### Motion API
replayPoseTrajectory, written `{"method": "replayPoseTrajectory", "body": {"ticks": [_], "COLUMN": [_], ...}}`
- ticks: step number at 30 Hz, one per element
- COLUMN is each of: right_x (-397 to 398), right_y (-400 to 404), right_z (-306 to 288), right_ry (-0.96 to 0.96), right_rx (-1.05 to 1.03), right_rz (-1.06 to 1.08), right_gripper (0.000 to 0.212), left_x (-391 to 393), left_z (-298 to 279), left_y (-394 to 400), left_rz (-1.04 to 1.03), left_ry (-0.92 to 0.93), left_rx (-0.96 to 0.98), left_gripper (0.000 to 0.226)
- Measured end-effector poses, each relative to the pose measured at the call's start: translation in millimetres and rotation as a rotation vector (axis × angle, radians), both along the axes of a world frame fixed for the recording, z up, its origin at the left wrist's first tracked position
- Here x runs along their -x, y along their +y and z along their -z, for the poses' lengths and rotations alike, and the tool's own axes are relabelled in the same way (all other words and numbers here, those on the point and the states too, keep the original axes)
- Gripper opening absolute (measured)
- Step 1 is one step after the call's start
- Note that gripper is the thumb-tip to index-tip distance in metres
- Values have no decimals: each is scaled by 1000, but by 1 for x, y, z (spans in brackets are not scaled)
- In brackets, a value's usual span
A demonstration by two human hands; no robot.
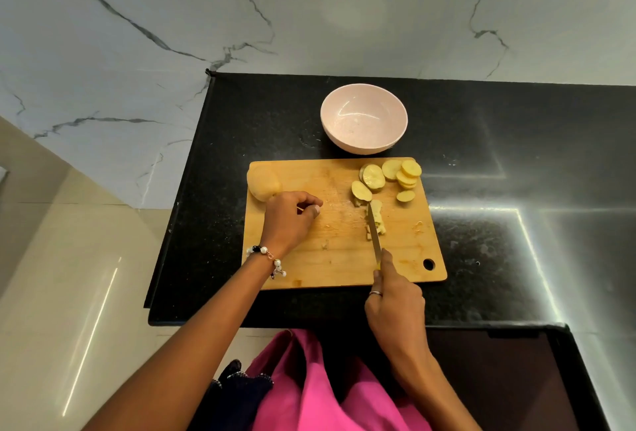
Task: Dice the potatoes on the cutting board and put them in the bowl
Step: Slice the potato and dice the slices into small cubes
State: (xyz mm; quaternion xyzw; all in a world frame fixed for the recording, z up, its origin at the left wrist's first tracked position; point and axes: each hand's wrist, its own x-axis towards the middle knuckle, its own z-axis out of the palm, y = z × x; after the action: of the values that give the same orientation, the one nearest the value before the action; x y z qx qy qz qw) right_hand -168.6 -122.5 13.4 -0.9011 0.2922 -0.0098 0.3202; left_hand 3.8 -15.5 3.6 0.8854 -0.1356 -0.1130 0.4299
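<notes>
A wooden cutting board lies on the black counter. My right hand grips a knife, whose blade rests across a small pile of cut potato strips. Several round potato slices lie at the board's far right, some stacked. An uncut potato piece sits at the board's far left corner. My left hand hovers just in front of it with curled fingers, thumb and forefinger pinching a thin yellow potato sliver. A pale pink bowl stands empty behind the board.
The counter's left edge drops to a tiled floor. A marble wall rises behind the bowl. A dark glass panel lies at the near right. Small potato scraps dot the board.
</notes>
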Motion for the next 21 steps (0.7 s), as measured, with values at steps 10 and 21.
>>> {"method": "replayPoseTrajectory", "body": {"ticks": [10, 21], "right_x": [-25, 0], "right_y": [5, -23], "right_z": [-4, -6], "right_ry": [35, 22], "right_rx": [-59, -133], "right_rz": [-104, 70], "right_gripper": [50, 47], "left_x": [-33, -45], "left_z": [-12, -14], "left_y": [-33, -76], "left_rz": [168, 521], "left_ry": [-136, -170], "left_rx": [-96, -320], "left_gripper": [23, 43]}}
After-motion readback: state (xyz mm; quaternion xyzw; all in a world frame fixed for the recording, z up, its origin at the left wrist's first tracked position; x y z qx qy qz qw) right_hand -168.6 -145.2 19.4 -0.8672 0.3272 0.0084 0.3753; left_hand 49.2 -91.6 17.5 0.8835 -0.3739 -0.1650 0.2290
